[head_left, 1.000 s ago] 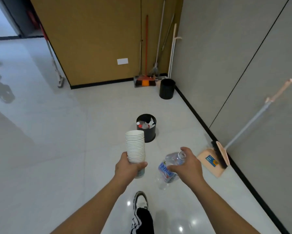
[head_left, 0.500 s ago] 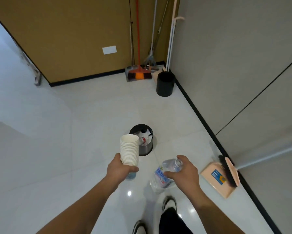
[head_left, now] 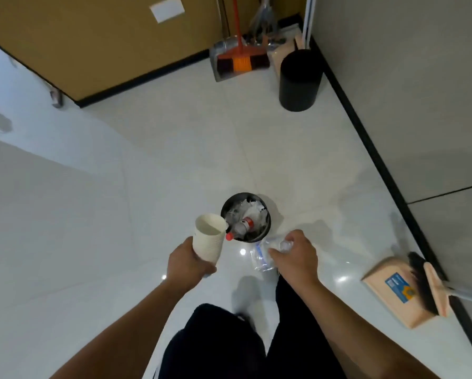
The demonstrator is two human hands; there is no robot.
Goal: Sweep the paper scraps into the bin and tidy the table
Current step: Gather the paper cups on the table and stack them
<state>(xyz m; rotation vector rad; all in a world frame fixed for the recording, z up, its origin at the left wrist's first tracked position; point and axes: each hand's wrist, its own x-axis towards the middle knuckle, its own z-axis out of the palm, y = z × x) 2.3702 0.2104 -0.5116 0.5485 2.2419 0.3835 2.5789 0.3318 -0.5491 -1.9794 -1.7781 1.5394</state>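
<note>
Bin (head_left: 246, 214), small, black and round, on white floor (head_left: 120, 214) just ahead of both hands, stuffed with crumpled paper and a red-capped bottle (head_left: 239, 229). Left hand (head_left: 187, 262) at seven o'clock from it, fingers wrapped round a stack of white paper cups (head_left: 208, 243), open mouth tilted toward the rim. Right hand (head_left: 295, 254) at five o'clock, curled over a clear plastic water bottle (head_left: 264, 255). Pink dustpan with brush (head_left: 404, 292) at four o'clock by the wall. Second black bin (head_left: 299, 80) at one o'clock, near an orange broom (head_left: 241, 60).
</note>
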